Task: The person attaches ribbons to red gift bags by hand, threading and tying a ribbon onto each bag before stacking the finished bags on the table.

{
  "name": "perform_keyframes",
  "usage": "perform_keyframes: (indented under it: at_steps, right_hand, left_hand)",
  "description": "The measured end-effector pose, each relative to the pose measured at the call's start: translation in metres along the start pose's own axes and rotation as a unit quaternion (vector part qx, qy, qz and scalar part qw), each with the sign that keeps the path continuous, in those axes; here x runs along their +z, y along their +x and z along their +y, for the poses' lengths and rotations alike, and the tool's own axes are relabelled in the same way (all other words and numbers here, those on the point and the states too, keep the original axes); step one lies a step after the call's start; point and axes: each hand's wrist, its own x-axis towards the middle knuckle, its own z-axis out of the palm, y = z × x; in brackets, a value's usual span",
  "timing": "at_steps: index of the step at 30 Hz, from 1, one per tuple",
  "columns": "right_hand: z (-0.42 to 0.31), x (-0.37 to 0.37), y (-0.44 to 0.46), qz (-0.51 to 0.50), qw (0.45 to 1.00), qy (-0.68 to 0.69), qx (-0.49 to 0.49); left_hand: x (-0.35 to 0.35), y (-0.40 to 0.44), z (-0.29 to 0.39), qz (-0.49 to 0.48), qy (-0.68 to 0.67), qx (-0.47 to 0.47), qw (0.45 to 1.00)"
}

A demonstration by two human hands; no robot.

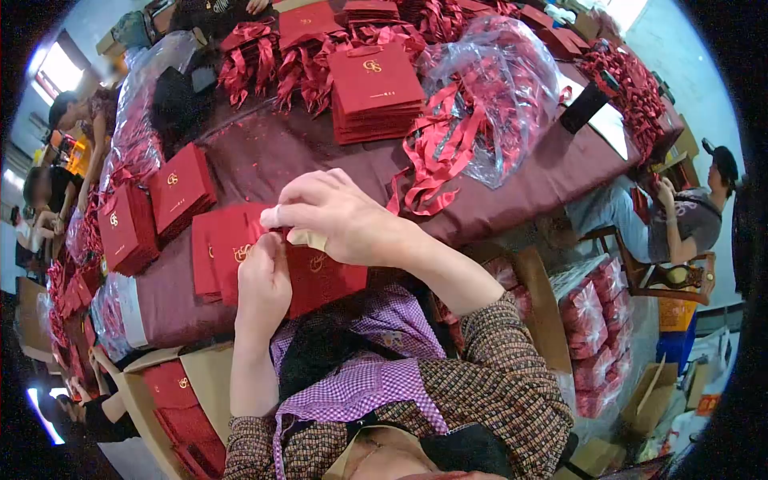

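Note:
My left hand is closed on a red paper bag with a gold logo, thumb and fingers at its upper edge. Just above, my right hand bends over the same edge with its fingertips pinched together; what lies between them is hidden. A white wrap covers one of its fingertips. Under that palm shows a small beige piece, whose kind I cannot tell. More red bags lie beneath and beside my hands at the table's near edge.
Stacks of red bags stand on the dark red tablecloth. Red ribbons spill from a clear plastic bag. An open carton holds bags at lower left. A seated person is at right; others work at left.

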Motion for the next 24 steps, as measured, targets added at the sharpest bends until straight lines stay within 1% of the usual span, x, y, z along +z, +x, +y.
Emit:
perform_keyframes:
  at_steps: [1,3,5,7,8,10,11,12,13,14,16,17,19,20,21,23,24]
  right_hand:
    - [0.001,0.000,-0.001,0.002,1.000,-0.001,0.003]
    - [0.004,-0.001,-0.002,-0.056,0.998,0.023,0.009]
    - [0.005,-0.001,-0.002,-0.060,0.998,0.032,0.007]
    - [0.011,0.008,-0.004,-0.027,0.997,0.078,-0.003]
    - [0.012,0.008,-0.004,-0.033,0.997,0.072,-0.018]
    - [0.016,0.008,-0.003,-0.048,0.994,0.084,-0.042]
    - [0.016,0.009,-0.003,-0.050,0.994,0.090,-0.039]
    - [0.018,0.008,-0.003,-0.064,0.995,0.072,-0.037]
    - [0.018,0.006,-0.003,-0.071,0.994,0.082,-0.027]
    - [0.019,0.004,0.000,-0.095,0.990,0.098,-0.022]
    - [0.020,0.004,-0.002,-0.118,0.988,0.097,0.003]
    - [0.019,0.004,-0.001,-0.118,0.987,0.105,-0.008]
    - [0.017,-0.002,-0.001,-0.153,0.984,0.087,0.017]
    - [0.020,-0.001,-0.004,-0.140,0.984,0.106,0.031]
    - [0.024,-0.003,-0.005,-0.141,0.983,0.114,0.037]
    - [0.030,-0.007,-0.005,-0.157,0.978,0.119,0.064]
    - [0.033,-0.007,-0.006,-0.155,0.976,0.131,0.076]
  left_hand:
    - [0.002,0.001,0.000,0.001,-0.003,0.008,1.000]
    - [0.003,0.003,0.002,0.004,-0.014,0.014,1.000]
    - [0.004,0.004,0.002,0.008,-0.023,0.014,1.000]
    - [0.003,0.003,0.000,-0.021,-0.065,-0.032,0.997]
    - [0.005,0.002,0.000,-0.012,-0.089,-0.054,0.994]
    - [0.003,0.003,-0.001,-0.021,-0.100,-0.049,0.994]
    - [0.003,0.003,-0.001,-0.020,-0.091,-0.063,0.994]
    - [0.003,0.004,-0.001,-0.022,-0.077,-0.051,0.995]
    - [0.003,0.004,-0.001,-0.026,-0.062,-0.041,0.997]
    - [0.002,0.004,-0.002,-0.032,-0.036,-0.060,0.997]
    - [0.005,0.001,-0.011,0.000,-0.063,-0.026,0.998]
    - [0.003,0.000,-0.011,0.003,-0.041,-0.005,0.999]
    - [0.005,-0.003,-0.028,0.050,-0.060,-0.024,0.997]
    - [-0.002,-0.002,-0.033,0.055,-0.082,-0.105,0.990]
    - [-0.007,-0.001,-0.039,0.064,-0.234,-0.204,0.949]
    - [-0.017,0.000,-0.053,0.114,-0.339,-0.237,0.903]
    - [-0.020,0.002,-0.057,0.149,-0.318,-0.250,0.902]
